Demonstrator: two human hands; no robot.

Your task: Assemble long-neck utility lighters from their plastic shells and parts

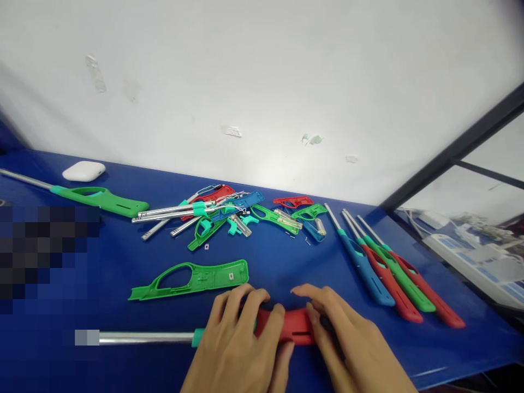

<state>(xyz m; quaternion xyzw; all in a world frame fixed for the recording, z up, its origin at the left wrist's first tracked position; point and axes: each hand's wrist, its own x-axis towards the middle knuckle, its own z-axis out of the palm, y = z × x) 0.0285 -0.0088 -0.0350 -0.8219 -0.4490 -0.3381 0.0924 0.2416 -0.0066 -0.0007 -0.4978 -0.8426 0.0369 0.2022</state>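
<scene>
A red lighter (301,326) with a teal collar and long metal tube lies crosswise at the table's front. My left hand (241,338) is wrapped over its handle, covering the trigger area. At the handle's right end is my right hand (344,333), its fingers bent against the red shell, with a dark, thin object (329,327) partly hidden between them. Just behind my left hand lies an open green half shell (213,275) with a small pale piece inside.
Metal tubes (176,210), coloured shells and small parts are piled at the back middle. Several finished-looking lighters (372,273) lie at right. A green lighter (102,200) and white case (84,171) are at back left. Behind stands a white wall (262,82).
</scene>
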